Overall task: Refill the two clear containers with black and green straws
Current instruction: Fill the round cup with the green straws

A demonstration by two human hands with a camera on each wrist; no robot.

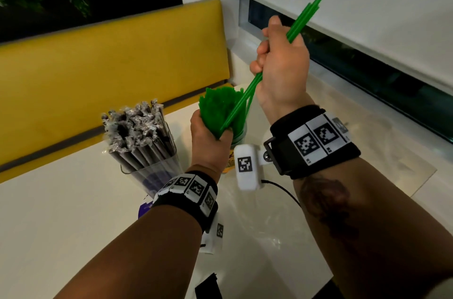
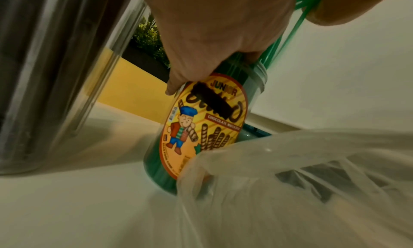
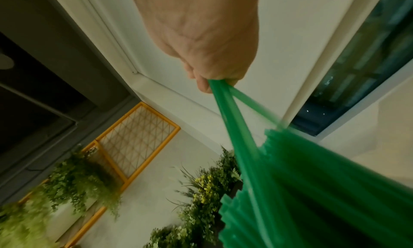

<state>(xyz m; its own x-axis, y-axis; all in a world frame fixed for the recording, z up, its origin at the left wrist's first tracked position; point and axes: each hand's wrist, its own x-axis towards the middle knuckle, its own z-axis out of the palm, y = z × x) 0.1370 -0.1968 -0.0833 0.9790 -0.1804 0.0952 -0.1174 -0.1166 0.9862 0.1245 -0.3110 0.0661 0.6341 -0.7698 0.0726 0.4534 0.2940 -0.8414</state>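
A clear square container (image 1: 157, 171) packed with wrapped black straws (image 1: 137, 127) stands left of centre on the white table (image 1: 61, 213). Beside it a clear jar (image 2: 252, 100) with a yellow wafer-stick label holds a thick bunch of green straws (image 1: 218, 107). My left hand (image 1: 208, 141) grips that bunch just above the jar's mouth. My right hand (image 1: 279, 58) is raised above and right of the jar, gripping a few green straws (image 1: 306, 14) whose lower ends reach down into the bunch. The same few green straws (image 3: 225, 107) run from my fist in the right wrist view.
A crumpled clear plastic bag (image 2: 290, 181) lies on the table in front of the jar. A yellow bench back (image 1: 110, 65) runs behind the table, with a window sill (image 1: 367, 92) to the right. A dark flat object (image 1: 208, 286) sits at the table's near edge.
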